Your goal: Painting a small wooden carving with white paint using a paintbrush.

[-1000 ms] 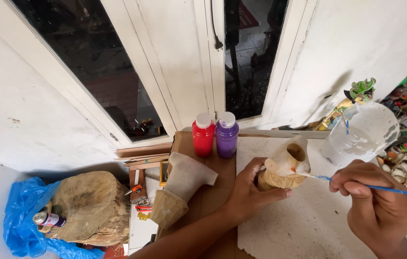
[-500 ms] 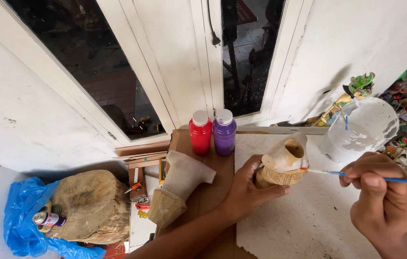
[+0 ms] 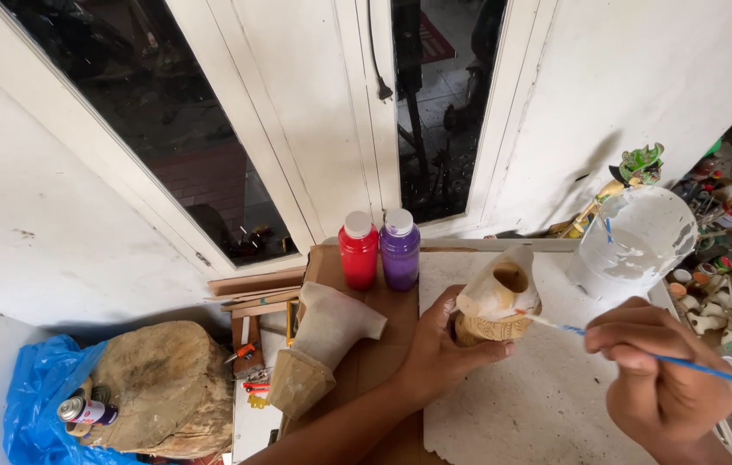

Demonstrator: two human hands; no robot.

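Red bottle point(image 3: 358, 252), purple bottle point(image 3: 400, 251), blue bag point(image 3: 34, 392), log point(image 3: 168, 387)

Hollow carved wooden piece point(image 3: 497, 306), half-painted white, tilted.

Blue brush handle point(image 3: 710, 368) and right wrist cut off at the frame's right edge.

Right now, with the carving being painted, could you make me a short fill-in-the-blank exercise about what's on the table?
1. The right hand holds a thin brush with a ____ handle.
2. The left hand steadies a carved wooden piece partly coated in ____ paint.
3. Beside the red bottle stands a ____ bottle.

Missing words: blue; white; purple
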